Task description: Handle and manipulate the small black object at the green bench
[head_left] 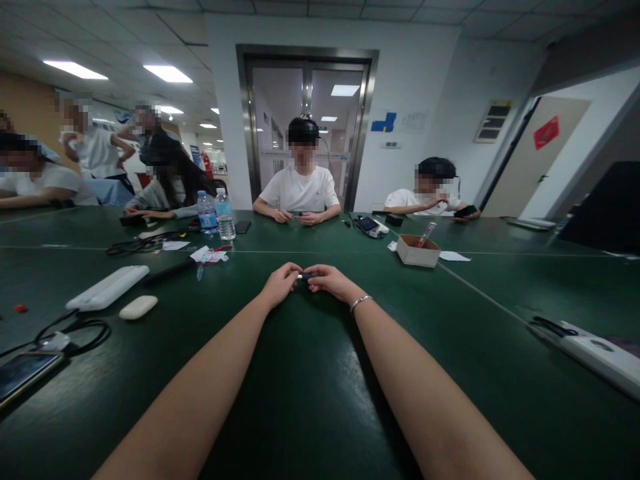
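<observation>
Both my arms reach forward over the dark green table. Between my hands is a small black piece with a silvery end, too small to tell its kind. My left hand pinches its silvery left end. Thumb and fingers of my right hand close on the black right end, and a silver bracelet circles that wrist. The fingers hide part of the piece, which is held just above or on the tabletop; I cannot tell which.
A white power strip, an off-white oval case and a phone lie left. Water bottles stand farther back. A small box and a white device are on the right. Several people sit around the table.
</observation>
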`<state>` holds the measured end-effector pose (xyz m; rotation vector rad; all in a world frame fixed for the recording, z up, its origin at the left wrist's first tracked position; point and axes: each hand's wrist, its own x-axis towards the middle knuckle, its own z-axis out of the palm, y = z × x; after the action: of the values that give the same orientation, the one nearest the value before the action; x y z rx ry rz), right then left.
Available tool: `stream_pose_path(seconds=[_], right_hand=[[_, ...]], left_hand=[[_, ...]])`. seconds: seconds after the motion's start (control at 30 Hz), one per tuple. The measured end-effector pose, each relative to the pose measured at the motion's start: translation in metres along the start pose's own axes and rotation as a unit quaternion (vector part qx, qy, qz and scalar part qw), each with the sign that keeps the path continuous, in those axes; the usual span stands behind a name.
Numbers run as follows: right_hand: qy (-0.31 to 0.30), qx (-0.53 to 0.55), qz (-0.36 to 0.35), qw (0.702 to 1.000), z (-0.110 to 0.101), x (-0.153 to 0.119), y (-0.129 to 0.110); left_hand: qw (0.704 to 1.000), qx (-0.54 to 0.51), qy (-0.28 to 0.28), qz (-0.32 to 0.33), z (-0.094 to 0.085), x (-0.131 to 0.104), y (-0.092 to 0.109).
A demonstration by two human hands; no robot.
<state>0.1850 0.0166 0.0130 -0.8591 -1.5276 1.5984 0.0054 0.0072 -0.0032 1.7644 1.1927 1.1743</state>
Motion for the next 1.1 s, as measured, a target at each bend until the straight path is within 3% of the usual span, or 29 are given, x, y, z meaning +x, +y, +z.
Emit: stream_pose_path(seconds=[0.7, 0.9, 1.0, 1.1], right_hand=[[0.004, -0.006, -0.005, 1.000, 0.000, -0.002, -0.001], [0.046, -0.170, -0.011, 0.984, 0.008, 0.002, 0.001], [0.087, -0.272, -0.025, 0.958, 0.015, 0.005, 0.003], [0.115, -0.364, -0.085, 0.920, 0.021, 0.008, 0.005]], left_hand=[[1.000, 0.015, -0.002, -0.003, 0.000, 0.002, -0.005], [1.000, -0.019, 0.006, 0.001, 0.000, 0.003, -0.004], [0.998, -0.055, 0.012, -0.006, 0.000, 0.003, 0.000], [0.997, -0.081, -0.005, -0.009, -0.001, 0.001, 0.004]])
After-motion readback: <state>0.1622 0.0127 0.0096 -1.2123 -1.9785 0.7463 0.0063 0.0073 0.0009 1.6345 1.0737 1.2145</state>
